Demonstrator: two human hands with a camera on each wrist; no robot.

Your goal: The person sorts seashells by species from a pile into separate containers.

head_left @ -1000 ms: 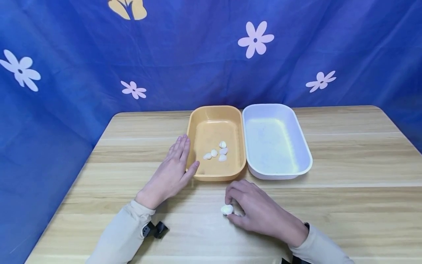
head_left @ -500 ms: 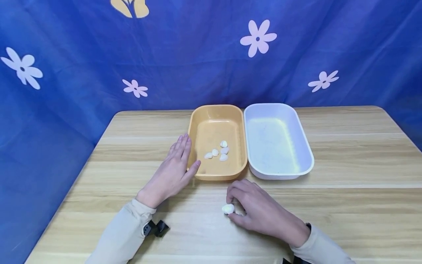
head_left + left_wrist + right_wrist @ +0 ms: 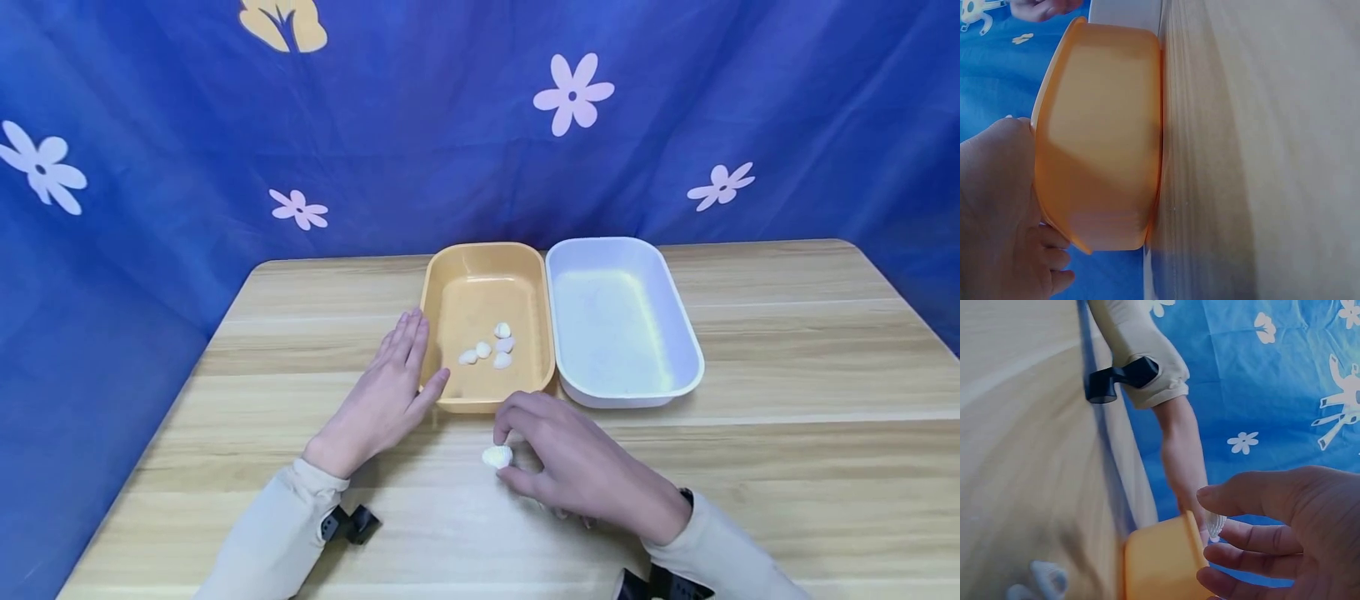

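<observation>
My right hand [image 3: 573, 458] pinches a white ribbed seashell [image 3: 497, 456] between thumb and fingers, just in front of the orange tub [image 3: 491, 407]. The right wrist view shows that same seashell [image 3: 1215, 524] held off the table. Two more pale shells [image 3: 1049, 579] lie on the wood below, mostly hidden by my right hand in the head view. My left hand [image 3: 375, 404] rests along the tub's left rim, fingers straight and thumb at the near corner. Inside the tub lie several small white shells [image 3: 502, 361], grouped toward its near half.
A white tub [image 3: 626, 333] stands right beside the orange one, on its right. Both are on a wood-grain table [image 3: 810, 467], toward its far edge. Behind hangs a blue curtain [image 3: 420, 125] with pale flowers. Each wrist wears a black camera mount [image 3: 351, 525].
My right hand has risen from the table with the seashell and shifted slightly left toward the orange tub, uncovering bits of shells beneath it. The left hand stays at the rim.
</observation>
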